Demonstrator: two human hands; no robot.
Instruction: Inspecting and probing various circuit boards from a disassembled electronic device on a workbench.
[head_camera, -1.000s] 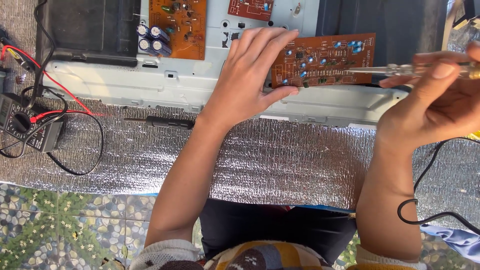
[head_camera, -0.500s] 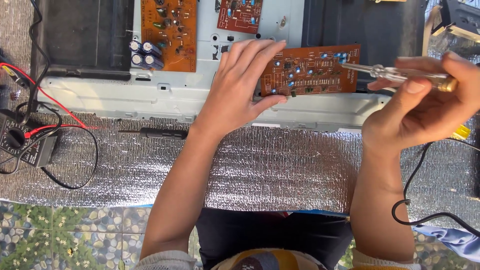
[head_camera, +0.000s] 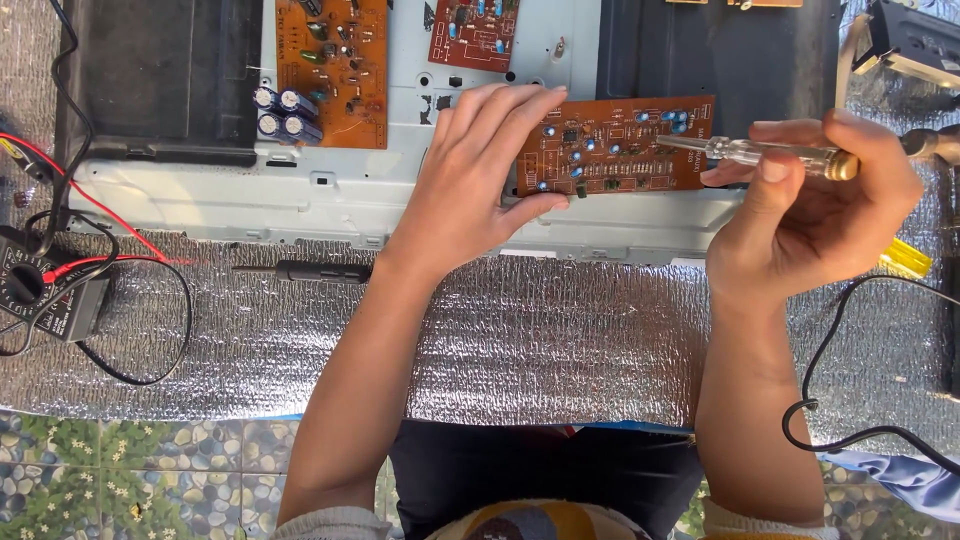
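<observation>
The left hand (head_camera: 480, 180) lay spread, fingers apart, on the near edge of a brown circuit board (head_camera: 625, 145), thumb pinching its lower rim and pressing it against the pale grey metal chassis (head_camera: 300, 200) near the chassis's front edge. The right hand (head_camera: 810, 215) was closed around a clear-handled screwdriver (head_camera: 760, 152), its shaft laid level with the tip at the board's right end. The board sat slightly skewed and seemingly loose on the chassis; whether it was fastened could not be told. Two other boards (head_camera: 335, 70) remained mounted toward the far edge. A black probe (head_camera: 310, 271) lay unused on the silver foil mat (head_camera: 540, 340), and a meter (head_camera: 45, 295) with red and black leads sat at the mat's left edge.
</observation>
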